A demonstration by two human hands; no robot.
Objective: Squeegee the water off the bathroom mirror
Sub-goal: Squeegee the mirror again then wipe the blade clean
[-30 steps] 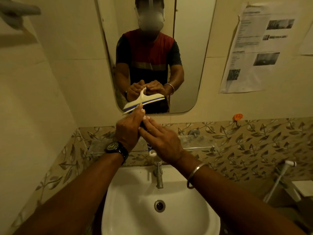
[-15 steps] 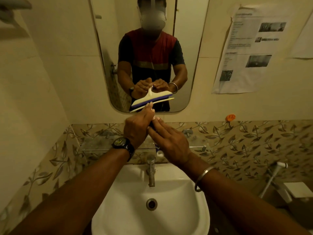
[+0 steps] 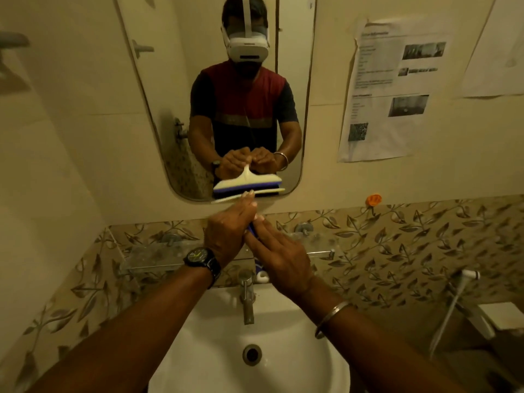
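Mirror (image 3: 158, 89) lower edge | cream-and-blue squeegee (image 3: 272, 191) | left hand (image 3: 224, 236), right hand (image 3: 280, 256) gripping handle

cream-blue squeegee (image 3: 272, 192) blade tilted, against bottom edge of mirror (image 3: 170, 80).

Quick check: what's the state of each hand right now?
Left hand: grips the squeegee handle, blade on the mirror.
Right hand: fingers curled on the squeegee handle too, per the reflection.

The glass shelf (image 3: 153, 258) above the basin (image 3: 198, 350) carries a blue-and-white tube (image 3: 260, 273) near its middle.
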